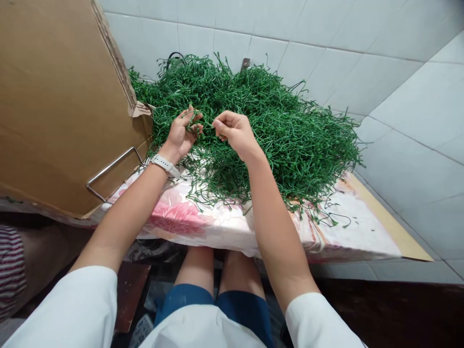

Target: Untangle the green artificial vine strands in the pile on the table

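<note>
A large heap of thin green stems with small forked tips [290,135], plastic-looking, spreads over the table against the wall. My left hand [183,133], palm turned up and a white watch band [166,165] on its wrist, has its fingers curled around a few green stems [194,118]. Just to the right, my right hand [234,130] is closed in a pinch at the near side of the heap. Whatever lies between its fingertips is too small to make out. A narrow gap separates the two hands.
A tall cardboard box [65,106] stands at the left, with a bent metal wire handle [114,169] before it. A flowered cloth [177,212] covers the table, with loose stems near its front edge. White tiles [326,29] rise behind. Part of another person in striped clothing [10,270] shows at lower left.
</note>
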{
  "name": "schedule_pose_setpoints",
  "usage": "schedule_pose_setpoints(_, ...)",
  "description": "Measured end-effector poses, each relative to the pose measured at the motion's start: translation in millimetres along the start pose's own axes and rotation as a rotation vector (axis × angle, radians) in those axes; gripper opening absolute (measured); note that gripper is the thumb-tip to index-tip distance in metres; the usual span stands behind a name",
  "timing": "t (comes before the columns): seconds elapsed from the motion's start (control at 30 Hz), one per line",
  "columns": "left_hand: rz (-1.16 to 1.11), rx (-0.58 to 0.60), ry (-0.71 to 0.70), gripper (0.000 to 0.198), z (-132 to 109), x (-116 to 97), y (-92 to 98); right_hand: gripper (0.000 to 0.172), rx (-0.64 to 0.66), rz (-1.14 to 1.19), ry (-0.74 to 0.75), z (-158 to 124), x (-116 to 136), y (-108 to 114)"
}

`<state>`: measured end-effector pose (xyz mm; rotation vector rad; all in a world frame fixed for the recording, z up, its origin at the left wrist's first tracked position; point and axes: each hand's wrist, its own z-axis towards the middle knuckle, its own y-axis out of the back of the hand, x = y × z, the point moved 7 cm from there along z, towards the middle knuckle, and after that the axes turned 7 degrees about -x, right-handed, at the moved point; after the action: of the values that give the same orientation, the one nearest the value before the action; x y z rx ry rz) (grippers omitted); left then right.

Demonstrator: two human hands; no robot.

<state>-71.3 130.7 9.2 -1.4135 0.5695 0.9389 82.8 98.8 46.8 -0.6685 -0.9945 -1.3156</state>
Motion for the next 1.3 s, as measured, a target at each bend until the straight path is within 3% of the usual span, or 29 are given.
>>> schedule_pose_setpoints(0.27,-0.069,0.051,-0.018,0.025,-15,-3,-7.9,0.046,0.259,0.219,0.110,-12,13,-17)
schedule_pose_setpoints(0.47,-0.072,0.061,0.017,0.029,-20,1,-21.6,0.052,0.226,0.287,0.125,-14,14,-19)
schedule_pose_setpoints(0.67,-0.302,0.077,0.082,0.034,-32,-6,-27.0,0.057,0.245,0.601,0.145,-15,10,-30)
schedule_pose_setpoints(0.77,-0.388,0.122,0.194,0.034,-42,-5,-28.6,0.059,0.158,0.813,0.182,-12,16,-23)
schedule_pose_setpoints(0.87,-0.397,0.183,0.304,0.036,-51,2,-37.2,0.041,0.017,0.925,0.216,-7,22,-2)
schedule_pose_setpoints(0.93,-0.344,0.172,0.305,0.035,-53,7,-40.4,0.024,-0.124,0.904,0.157,0,16,17)
schedule_pose_setpoints(1.0,-0.277,0.131,0.258,0.030,-51,9,-39.7,0.018,-0.306,0.854,0.050,5,4,39)
schedule_pose_setpoints(1.07,-0.222,0.101,0.225,0.022,-48,11,-37.5,0.025,-0.450,0.831,-0.044,7,-10,56)
schedule_pose_setpoints(1.17,-0.165,0.083,0.203,0.017,-45,12,-33.8,0.041,-0.514,0.849,-0.111,10,-26,63)
schedule_pose_setpoints(1.23,-0.143,0.085,0.188,0.018,-44,11,-32.5,0.046,-0.554,0.749,-0.109,14,-37,65)
schedule_pose_setpoints(1.3,-0.134,0.081,0.167,0.019,-42,10,-31.5,0.045,-0.664,0.515,-0.015,17,-44,74)
